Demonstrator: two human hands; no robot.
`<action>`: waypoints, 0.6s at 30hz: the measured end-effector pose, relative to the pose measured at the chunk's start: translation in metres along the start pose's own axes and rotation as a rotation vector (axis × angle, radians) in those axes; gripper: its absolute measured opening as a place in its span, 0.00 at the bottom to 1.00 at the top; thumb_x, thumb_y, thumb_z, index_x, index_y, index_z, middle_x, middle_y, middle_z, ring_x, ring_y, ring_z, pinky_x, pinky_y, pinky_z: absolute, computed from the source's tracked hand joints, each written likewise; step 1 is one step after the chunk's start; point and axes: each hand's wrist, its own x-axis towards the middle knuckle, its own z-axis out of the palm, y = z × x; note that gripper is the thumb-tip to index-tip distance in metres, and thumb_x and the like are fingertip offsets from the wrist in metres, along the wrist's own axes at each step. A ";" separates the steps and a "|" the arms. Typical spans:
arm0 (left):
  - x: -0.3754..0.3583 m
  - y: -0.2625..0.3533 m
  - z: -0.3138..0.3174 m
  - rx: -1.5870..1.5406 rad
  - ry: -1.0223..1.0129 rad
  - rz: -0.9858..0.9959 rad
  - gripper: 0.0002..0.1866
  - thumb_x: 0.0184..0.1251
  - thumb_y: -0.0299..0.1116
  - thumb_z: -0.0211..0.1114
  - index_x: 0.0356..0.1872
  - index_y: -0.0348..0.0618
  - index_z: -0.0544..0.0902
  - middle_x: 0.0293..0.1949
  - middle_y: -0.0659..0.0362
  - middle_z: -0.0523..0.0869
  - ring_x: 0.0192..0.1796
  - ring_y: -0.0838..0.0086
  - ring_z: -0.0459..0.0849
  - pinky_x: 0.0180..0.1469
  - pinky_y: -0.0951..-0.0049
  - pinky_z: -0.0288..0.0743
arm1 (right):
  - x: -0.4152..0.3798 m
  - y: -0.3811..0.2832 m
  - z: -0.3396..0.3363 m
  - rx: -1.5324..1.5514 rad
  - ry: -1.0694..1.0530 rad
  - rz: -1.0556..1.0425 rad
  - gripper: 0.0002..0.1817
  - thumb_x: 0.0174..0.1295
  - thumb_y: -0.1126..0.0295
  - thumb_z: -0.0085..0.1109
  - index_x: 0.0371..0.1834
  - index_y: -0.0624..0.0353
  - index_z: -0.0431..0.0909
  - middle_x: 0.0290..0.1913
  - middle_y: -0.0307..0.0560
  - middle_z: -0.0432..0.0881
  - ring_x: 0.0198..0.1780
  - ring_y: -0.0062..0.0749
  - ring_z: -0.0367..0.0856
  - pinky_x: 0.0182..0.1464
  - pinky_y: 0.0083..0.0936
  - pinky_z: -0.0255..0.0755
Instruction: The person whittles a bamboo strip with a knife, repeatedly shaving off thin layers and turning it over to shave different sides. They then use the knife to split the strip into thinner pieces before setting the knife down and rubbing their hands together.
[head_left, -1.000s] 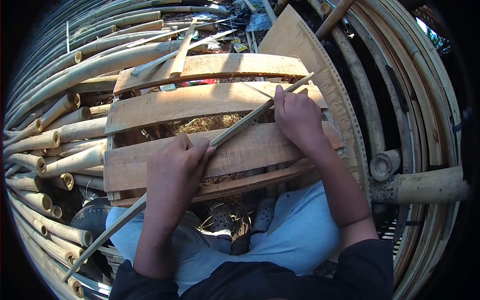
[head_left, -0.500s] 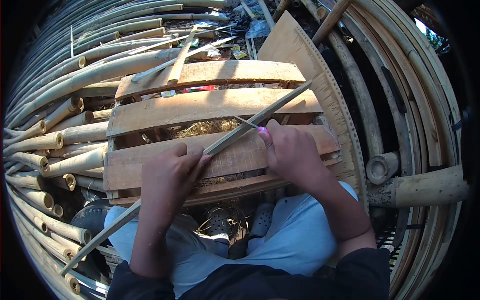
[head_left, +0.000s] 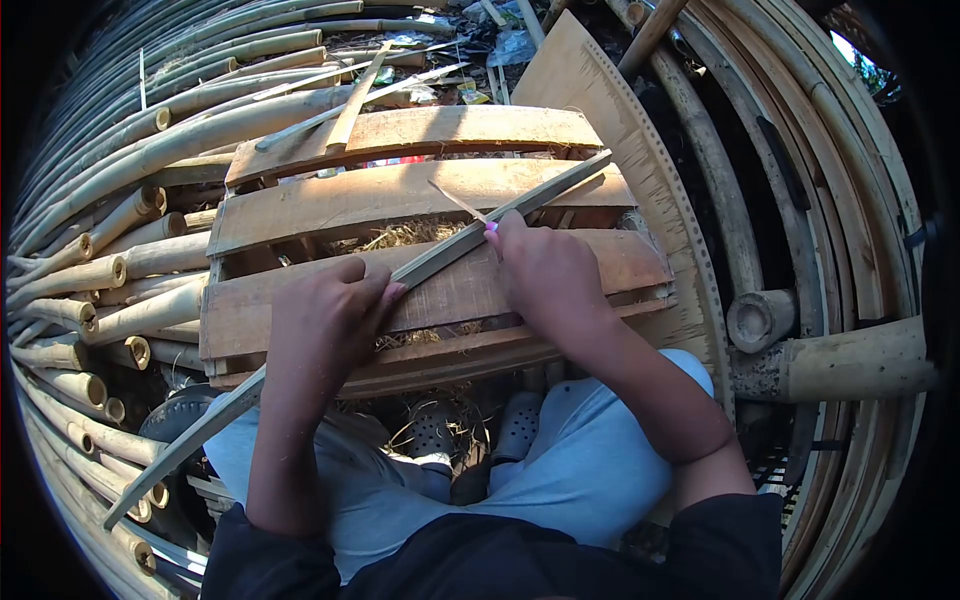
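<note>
My left hand (head_left: 335, 305) is closed round a long, narrow bamboo strip (head_left: 440, 258). The strip slants from the lower left, under my left forearm, up across a slatted wooden bench (head_left: 300, 305) to its far right side. My right hand (head_left: 545, 265) is closed beside the strip's middle. It holds what looks like a small knife (head_left: 461, 202), its thin blade crossing the strip and pointing up and left. A bit of pink shows at the thumb; the handle is mostly hidden in my fist.
Stacked bamboo poles (head_left: 150, 260) fill the left side. Loose thin slats (head_left: 360, 95) lie over the bench's far edge. A plywood sheet (head_left: 600, 85) leans on the right, near a thick bamboo post (head_left: 860, 362). Straw and my shoes (head_left: 517, 425) are below.
My right hand has moved up and left against the strip, and the blade now points more steeply upward. My left hand keeps its grip, a little higher. The view has shifted slightly.
</note>
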 end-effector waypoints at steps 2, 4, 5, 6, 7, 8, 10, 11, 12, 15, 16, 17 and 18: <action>0.001 0.001 -0.001 0.004 0.018 0.001 0.12 0.71 0.42 0.67 0.32 0.45 0.85 0.25 0.55 0.76 0.29 0.56 0.81 0.32 0.55 0.70 | -0.009 -0.012 -0.002 0.006 -0.035 -0.055 0.17 0.79 0.57 0.48 0.36 0.58 0.73 0.19 0.55 0.81 0.22 0.54 0.84 0.27 0.48 0.78; 0.000 0.003 -0.001 0.019 -0.004 0.013 0.12 0.70 0.42 0.67 0.32 0.45 0.85 0.25 0.54 0.76 0.29 0.56 0.82 0.32 0.55 0.70 | -0.014 -0.026 -0.009 -0.010 -0.112 -0.129 0.17 0.79 0.58 0.48 0.37 0.59 0.74 0.19 0.55 0.81 0.23 0.53 0.85 0.27 0.47 0.78; 0.000 0.003 0.000 0.016 -0.011 0.013 0.12 0.70 0.42 0.67 0.32 0.45 0.85 0.25 0.54 0.76 0.29 0.56 0.82 0.32 0.55 0.70 | -0.010 -0.018 -0.008 -0.008 -0.118 -0.125 0.17 0.79 0.58 0.48 0.37 0.59 0.74 0.19 0.55 0.81 0.23 0.53 0.85 0.27 0.47 0.78; 0.001 0.002 0.000 0.023 -0.001 0.013 0.14 0.71 0.43 0.66 0.31 0.44 0.83 0.26 0.54 0.78 0.29 0.55 0.83 0.32 0.55 0.72 | -0.001 -0.005 -0.006 -0.014 -0.078 -0.069 0.17 0.79 0.58 0.48 0.37 0.60 0.74 0.19 0.56 0.81 0.24 0.54 0.85 0.27 0.48 0.78; 0.000 0.002 0.000 0.029 0.008 0.008 0.16 0.72 0.45 0.65 0.29 0.44 0.82 0.26 0.55 0.79 0.29 0.54 0.84 0.31 0.55 0.74 | 0.003 0.002 -0.004 -0.022 -0.042 -0.016 0.16 0.79 0.59 0.48 0.37 0.60 0.73 0.20 0.56 0.81 0.25 0.54 0.85 0.28 0.49 0.78; -0.001 0.003 -0.001 0.029 0.007 0.003 0.16 0.72 0.45 0.65 0.29 0.44 0.82 0.26 0.55 0.79 0.29 0.54 0.84 0.31 0.55 0.74 | 0.002 0.002 -0.006 -0.020 -0.045 -0.020 0.16 0.79 0.59 0.48 0.37 0.60 0.73 0.20 0.56 0.81 0.25 0.54 0.85 0.28 0.49 0.78; 0.001 0.003 -0.003 0.024 -0.005 0.013 0.16 0.72 0.45 0.65 0.29 0.44 0.81 0.26 0.54 0.79 0.29 0.54 0.84 0.31 0.55 0.74 | 0.004 -0.001 -0.015 -0.059 -0.118 -0.102 0.17 0.80 0.59 0.47 0.38 0.59 0.76 0.24 0.53 0.85 0.30 0.48 0.89 0.31 0.42 0.82; 0.001 0.004 -0.004 0.025 -0.003 0.008 0.16 0.72 0.45 0.65 0.29 0.44 0.81 0.26 0.54 0.79 0.29 0.54 0.84 0.31 0.55 0.74 | 0.003 -0.004 -0.017 -0.060 -0.119 -0.108 0.17 0.80 0.59 0.47 0.38 0.59 0.76 0.24 0.53 0.85 0.30 0.48 0.89 0.31 0.42 0.82; 0.000 0.005 -0.004 0.021 -0.005 0.011 0.16 0.72 0.45 0.65 0.29 0.44 0.81 0.26 0.54 0.79 0.29 0.54 0.83 0.31 0.55 0.74 | -0.002 -0.006 -0.017 -0.056 -0.146 -0.133 0.17 0.80 0.59 0.46 0.39 0.59 0.76 0.24 0.53 0.85 0.30 0.47 0.89 0.32 0.42 0.82; 0.001 0.004 -0.002 0.019 -0.017 0.011 0.16 0.71 0.45 0.66 0.29 0.44 0.81 0.26 0.55 0.79 0.29 0.53 0.83 0.31 0.54 0.74 | 0.006 0.013 -0.015 -0.042 -0.123 -0.086 0.17 0.81 0.59 0.44 0.40 0.59 0.76 0.25 0.52 0.86 0.31 0.48 0.89 0.34 0.44 0.82; 0.001 0.003 -0.002 0.023 -0.018 -0.007 0.16 0.71 0.45 0.66 0.29 0.44 0.80 0.26 0.55 0.79 0.29 0.53 0.83 0.31 0.54 0.74 | 0.010 0.020 -0.015 -0.085 -0.116 -0.028 0.17 0.81 0.59 0.43 0.41 0.60 0.76 0.25 0.53 0.86 0.31 0.49 0.89 0.35 0.44 0.82; 0.000 0.003 -0.002 0.019 -0.017 -0.013 0.16 0.71 0.45 0.66 0.29 0.44 0.80 0.26 0.55 0.79 0.29 0.53 0.83 0.31 0.54 0.74 | 0.013 0.024 -0.015 -0.132 -0.111 0.028 0.17 0.81 0.59 0.43 0.41 0.60 0.76 0.25 0.54 0.86 0.31 0.49 0.89 0.35 0.44 0.81; 0.002 0.002 -0.004 0.009 -0.017 -0.008 0.16 0.71 0.45 0.66 0.29 0.44 0.82 0.26 0.54 0.79 0.30 0.53 0.83 0.32 0.54 0.74 | 0.006 0.010 -0.022 -0.056 -0.148 -0.035 0.18 0.81 0.59 0.42 0.40 0.61 0.76 0.26 0.55 0.86 0.31 0.51 0.88 0.35 0.45 0.81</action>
